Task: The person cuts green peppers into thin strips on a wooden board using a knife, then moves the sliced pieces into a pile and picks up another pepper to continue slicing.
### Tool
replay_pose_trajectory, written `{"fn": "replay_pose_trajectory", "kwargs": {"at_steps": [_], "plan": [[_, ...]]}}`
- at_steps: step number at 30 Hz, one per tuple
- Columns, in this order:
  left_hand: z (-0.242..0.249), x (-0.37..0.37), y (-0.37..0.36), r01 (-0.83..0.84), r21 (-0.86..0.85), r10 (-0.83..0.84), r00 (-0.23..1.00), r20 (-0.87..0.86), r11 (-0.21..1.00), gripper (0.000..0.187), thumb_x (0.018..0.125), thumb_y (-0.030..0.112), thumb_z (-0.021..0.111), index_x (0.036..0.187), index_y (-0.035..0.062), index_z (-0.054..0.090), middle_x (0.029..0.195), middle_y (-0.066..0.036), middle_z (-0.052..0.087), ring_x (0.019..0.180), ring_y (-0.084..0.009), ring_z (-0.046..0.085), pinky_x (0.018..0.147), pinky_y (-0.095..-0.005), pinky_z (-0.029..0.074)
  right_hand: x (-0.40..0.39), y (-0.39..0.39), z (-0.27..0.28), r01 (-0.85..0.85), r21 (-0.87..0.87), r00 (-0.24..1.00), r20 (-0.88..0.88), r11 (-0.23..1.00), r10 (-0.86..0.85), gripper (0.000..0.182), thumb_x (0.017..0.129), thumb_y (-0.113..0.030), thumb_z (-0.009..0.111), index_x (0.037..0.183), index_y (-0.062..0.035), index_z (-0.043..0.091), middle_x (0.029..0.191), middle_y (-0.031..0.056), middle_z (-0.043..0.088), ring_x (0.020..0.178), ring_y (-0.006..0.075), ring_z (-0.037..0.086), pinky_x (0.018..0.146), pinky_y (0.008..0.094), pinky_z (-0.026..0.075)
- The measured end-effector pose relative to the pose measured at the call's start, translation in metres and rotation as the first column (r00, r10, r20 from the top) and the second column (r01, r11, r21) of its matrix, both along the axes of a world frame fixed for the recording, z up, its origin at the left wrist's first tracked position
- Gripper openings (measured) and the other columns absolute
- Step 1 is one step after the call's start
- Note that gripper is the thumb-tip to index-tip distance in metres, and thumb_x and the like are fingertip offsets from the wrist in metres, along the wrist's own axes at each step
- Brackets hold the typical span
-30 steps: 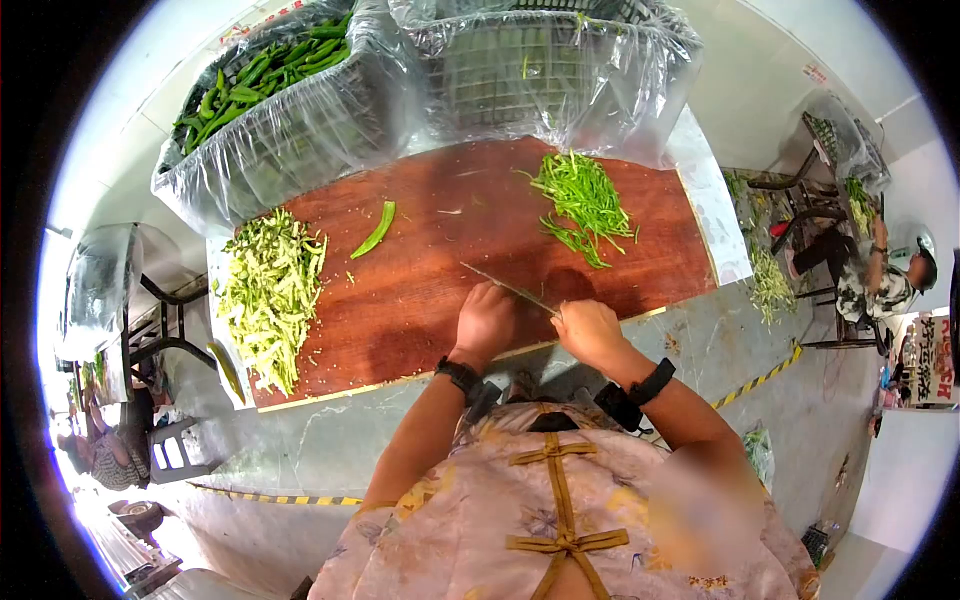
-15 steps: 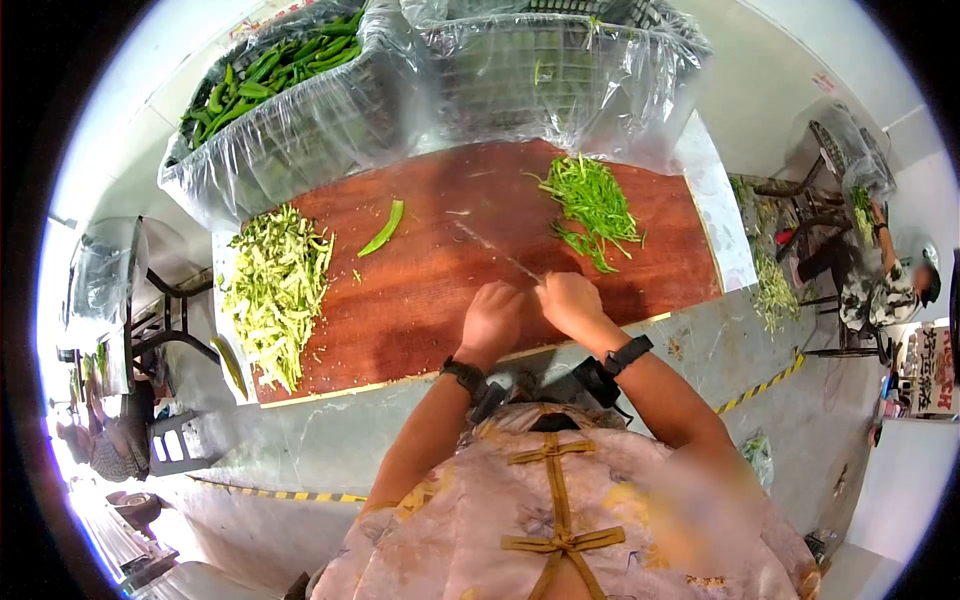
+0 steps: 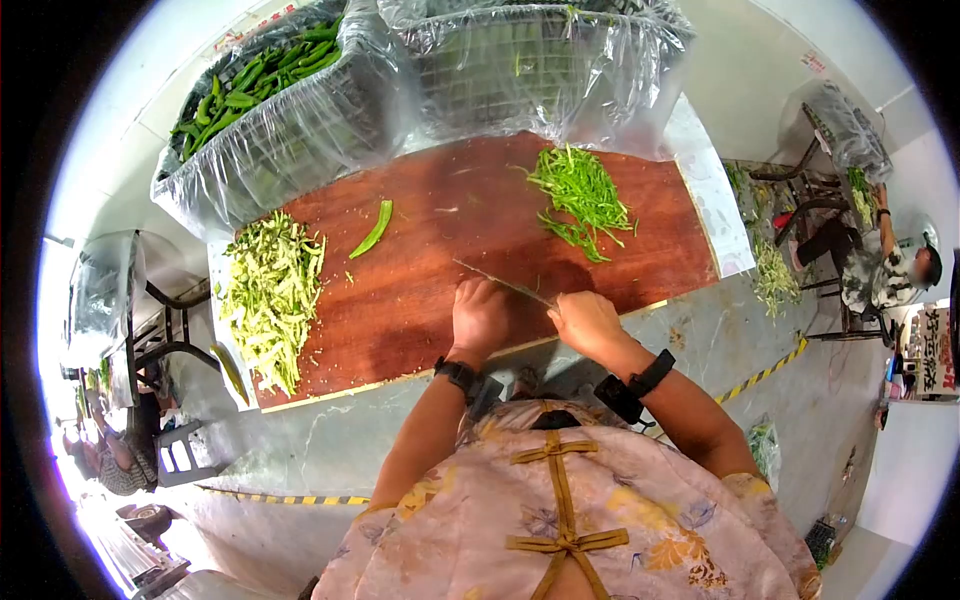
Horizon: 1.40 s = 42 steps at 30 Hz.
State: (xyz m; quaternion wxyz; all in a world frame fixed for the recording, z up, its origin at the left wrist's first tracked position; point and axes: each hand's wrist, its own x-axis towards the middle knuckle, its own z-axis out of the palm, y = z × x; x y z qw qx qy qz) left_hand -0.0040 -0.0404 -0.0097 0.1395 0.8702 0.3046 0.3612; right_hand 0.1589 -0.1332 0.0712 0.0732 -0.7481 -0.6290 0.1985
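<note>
On the near edge of the red-brown cutting board (image 3: pixel 440 250), both hands sit close together. The right hand (image 3: pixel 587 322) is closed around the handle of a knife (image 3: pixel 503 283), whose thin blade runs up and to the left across the wood, its tip just above the left hand (image 3: pixel 481 315). That left hand is curled, knuckles up, pressed down on the board; whatever lies under its fingers is hidden, so I cannot tell what it pins.

Half a second ago the right hand was higher and nearer the left, almost touching it, with the blade reaching farther up toward the middle of the board. Now the right hand has drawn back toward the board's near edge and a little to the right, and the knife lies lower, much as it did a second ago. The left hand has barely shifted.

Nothing else has moved. A pile of green shreds (image 3: pixel 582 198) lies at the far right of the board, well apart from the hands. A single green pepper (image 3: pixel 374 229) lies alone near the upper middle-left, and a pale heap of cut scraps (image 3: pixel 268 292) covers the left end. Behind the board stand two plastic-lined crates: the left crate (image 3: pixel 290 120) holds whole green peppers, and the right crate (image 3: pixel 540 70) looks nearly bare.
</note>
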Motion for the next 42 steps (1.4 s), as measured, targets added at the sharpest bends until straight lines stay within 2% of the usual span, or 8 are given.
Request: {"fn": "replay_pose_trajectory", "kwargs": {"at_steps": [13, 16, 18, 22, 27, 34, 37, 42], "plan": [[-0.002, 0.002, 0.003, 0.005, 0.002, -0.005, 1.0, -0.024, 1.0, 0.015, 0.062, 0.003, 0.056, 0.076, 0.0043, 0.06, 0.089, -0.009, 0.056, 0.093, -0.03, 0.052, 0.081, -0.0411, 0.043, 0.0, 0.016, -0.014, -0.069, 0.007, 0.997, 0.021, 0.998, 0.068, 0.023, 0.081, -0.022, 0.057, 0.076, 0.0005, 0.061, 0.069, 0.0204, 0.06, 0.07, 0.0399, 0.059, 0.063, 0.048, 0.047], [-0.002, 0.003, 0.003, -0.003, -0.012, 0.003, 0.999, -0.034, 1.0, 0.013, 0.063, 0.003, 0.056, 0.075, 0.005, 0.06, 0.089, -0.009, 0.057, 0.094, -0.0297, 0.052, 0.081, -0.0411, 0.043, -0.013, 0.037, -0.025, -0.041, -0.054, 0.999, 0.011, 0.998, 0.042, 0.024, 0.08, -0.022, 0.056, 0.075, 0.0009, 0.061, 0.071, 0.0215, 0.061, 0.071, 0.0404, 0.059, 0.064, 0.0488, 0.047], [-0.002, 0.003, 0.002, 0.003, -0.012, -0.004, 1.0, -0.031, 1.0, 0.014, 0.064, 0.004, 0.056, 0.077, 0.0052, 0.06, 0.089, -0.009, 0.057, 0.094, -0.0299, 0.052, 0.082, -0.0414, 0.043, -0.019, 0.047, -0.028, -0.03, 0.045, 1.0, -0.008, 0.999, 0.03, 0.025, 0.08, -0.023, 0.055, 0.074, 0.001, 0.061, 0.072, 0.0223, 0.061, 0.072, 0.0406, 0.06, 0.064, 0.0496, 0.047], [-0.002, 0.004, 0.002, 0.001, -0.006, -0.001, 1.0, -0.017, 1.0, 0.015, 0.065, 0.005, 0.056, 0.079, 0.0051, 0.06, 0.09, -0.01, 0.056, 0.095, -0.0304, 0.052, 0.083, -0.0416, 0.042, -0.014, 0.048, -0.022, -0.045, 0.097, 0.999, -0.018, 0.994, 0.047, 0.025, 0.08, -0.022, 0.055, 0.073, 0.0007, 0.062, 0.073, 0.023, 0.061, 0.071, 0.0411, 0.06, 0.063, 0.05, 0.047], [0.001, 0.003, -0.001, -0.007, -0.007, 0.006, 0.999, -0.048, 1.0, 0.018, 0.063, 0.005, 0.056, 0.081, 0.0044, 0.06, 0.092, -0.01, 0.056, 0.097, -0.0306, 0.051, 0.083, -0.0427, 0.041, 0.003, 0.019, -0.013, -0.002, -0.064, 0.999, -0.033, 0.998, -0.001, 0.025, 0.08, -0.022, 0.057, 0.075, 0.0014, 0.063, 0.073, 0.0232, 0.061, 0.072, 0.0412, 0.06, 0.063, 0.0494, 0.048], [-0.001, 0.002, 0.0, 0.026, 0.062, -0.02, 0.996, -0.092, 0.998, 0.022, 0.06, 0.005, 0.056, 0.082, 0.004, 0.061, 0.092, -0.01, 0.056, 0.098, -0.0303, 0.05, 0.083, -0.0434, 0.04, 0.005, 0.01, -0.011, -0.009, -0.047, 0.999, -0.033, 0.999, 0.008, 0.025, 0.08, -0.022, 0.057, 0.075, 0.0017, 0.063, 0.073, 0.0231, 0.061, 0.071, 0.0417, 0.06, 0.062, 0.0494, 0.048], [0.003, 0.002, 0.001, 0.058, 0.029, -0.054, 0.993, -0.101, 0.998, 0.021, 0.06, 0.005, 0.056, 0.081, 0.0045, 0.061, 0.092, -0.01, 0.056, 0.098, -0.0301, 0.051, 0.083, -0.0435, 0.04, 0.004, 0.013, -0.016, -0.005, -0.062, 1.0, 0.0, 0.998, 0.005, 0.024, 0.08, -0.022, 0.057, 0.076, 0.001, 0.063, 0.073, 0.023, 0.061, 0.072, 0.0417, 0.06, 0.063, 0.0495, 0.048], [0.003, 0.004, 0.002, 0.05, 0.041, -0.044, 0.99, -0.131, 0.998, 0.021, 0.062, 0.006, 0.056, 0.082, 0.005, 0.062, 0.09, -0.009, 0.058, 0.095, -0.0296, 0.052, 0.083, -0.0431, 0.04, -0.011, 0.043, -0.028, -0.013, 0.074, 1.0, -0.018, 0.997, 0.014, 0.024, 0.08, -0.023, 0.057, 0.076, -0.0001, 0.063, 0.074, 0.0226, 0.061, 0.073, 0.0419, 0.059, 0.065, 0.0501, 0.047]]}}
